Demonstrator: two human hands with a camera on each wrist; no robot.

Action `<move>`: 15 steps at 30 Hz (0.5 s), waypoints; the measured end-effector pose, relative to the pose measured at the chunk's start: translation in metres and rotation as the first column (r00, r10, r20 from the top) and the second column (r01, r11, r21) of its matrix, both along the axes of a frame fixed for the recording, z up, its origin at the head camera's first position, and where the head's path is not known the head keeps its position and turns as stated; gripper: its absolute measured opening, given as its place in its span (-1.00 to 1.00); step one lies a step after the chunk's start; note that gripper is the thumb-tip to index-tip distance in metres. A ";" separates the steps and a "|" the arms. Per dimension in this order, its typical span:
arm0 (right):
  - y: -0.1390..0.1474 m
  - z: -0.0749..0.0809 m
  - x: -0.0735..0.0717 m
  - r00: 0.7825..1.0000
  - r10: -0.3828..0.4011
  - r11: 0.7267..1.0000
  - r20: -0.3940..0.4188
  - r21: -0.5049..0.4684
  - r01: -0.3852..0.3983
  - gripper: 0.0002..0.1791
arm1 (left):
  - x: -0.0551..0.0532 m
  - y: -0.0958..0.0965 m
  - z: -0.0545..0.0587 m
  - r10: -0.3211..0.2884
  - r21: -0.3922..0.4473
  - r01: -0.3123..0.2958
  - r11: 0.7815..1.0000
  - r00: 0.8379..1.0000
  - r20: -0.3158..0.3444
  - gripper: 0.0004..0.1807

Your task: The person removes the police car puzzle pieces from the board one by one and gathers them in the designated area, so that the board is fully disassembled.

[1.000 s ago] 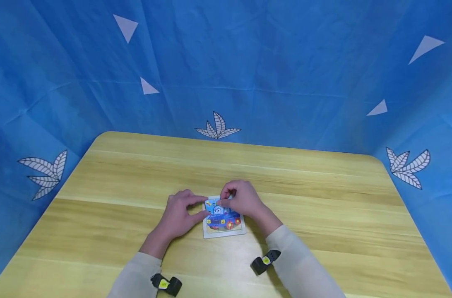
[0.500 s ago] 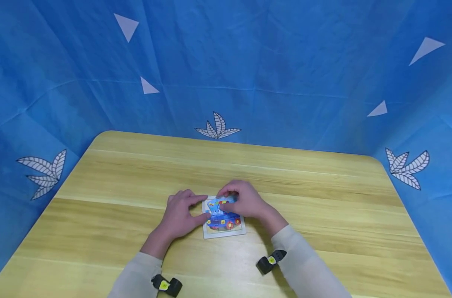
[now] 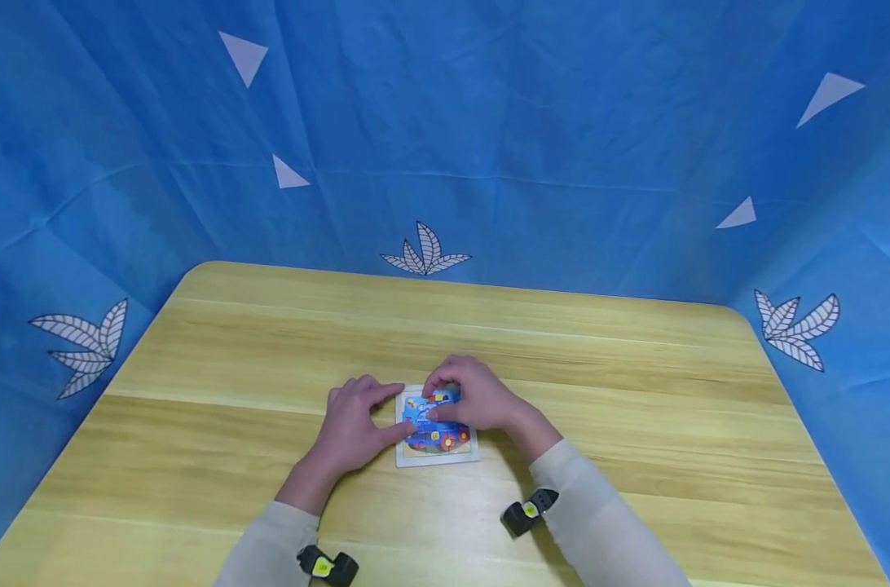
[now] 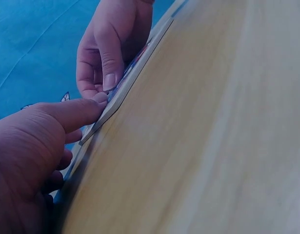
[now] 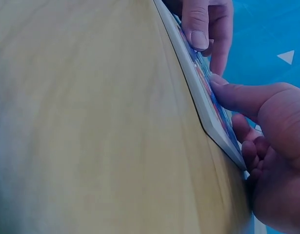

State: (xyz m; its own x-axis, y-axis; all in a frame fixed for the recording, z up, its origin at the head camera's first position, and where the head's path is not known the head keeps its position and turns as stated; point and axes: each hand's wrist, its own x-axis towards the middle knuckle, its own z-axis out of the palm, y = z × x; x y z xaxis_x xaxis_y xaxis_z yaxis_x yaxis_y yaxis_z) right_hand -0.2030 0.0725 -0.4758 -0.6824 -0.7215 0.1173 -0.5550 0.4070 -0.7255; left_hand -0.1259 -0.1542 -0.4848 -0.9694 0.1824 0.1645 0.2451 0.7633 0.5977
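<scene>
A small square jigsaw puzzle (image 3: 456, 448) in a pale frame lies on the table, showing a blue vehicle with a face and red wheels. My left hand (image 3: 353, 424) is at its left side, thumb on the picture and straight index finger by the far left corner. Over the upper part, my right hand (image 3: 482, 395) pinches a puzzle piece (image 3: 439, 398) with a red and yellow strip between thumb and index finger. In the right wrist view, the right thumb (image 5: 242, 97) lies on the picture. The right fingers partly hide the puzzle's far right corner.
The wooden table (image 3: 636, 408) has rounded far corners. Behind and beside it hangs a blue cloth (image 3: 489, 122) with white triangles and leaf prints. Each sleeve carries a black wrist camera, the left camera (image 3: 328, 565) and the right camera (image 3: 529, 514).
My right hand has shifted slightly left over the puzzle's upper part, and the piece with the red and yellow strip has come into sight. My left hand has stayed at the left edge.
</scene>
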 end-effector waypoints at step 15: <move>-0.006 -0.002 0.010 0.990 -0.111 0.993 -0.082 0.039 0.114 -0.73 | -0.001 -0.001 -0.006 0.000 -0.005 0.000 1.000 0.998 -0.058 -0.47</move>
State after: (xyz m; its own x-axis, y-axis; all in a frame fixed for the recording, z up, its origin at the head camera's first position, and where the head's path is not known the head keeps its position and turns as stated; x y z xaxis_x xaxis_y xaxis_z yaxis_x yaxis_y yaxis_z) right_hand -0.1932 0.0664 -0.4774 -0.7491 -0.6464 0.1450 -0.5594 0.5000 -0.6611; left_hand -0.1267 -0.1554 -0.4909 -0.9583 0.1831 0.2194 0.2790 0.7661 0.5790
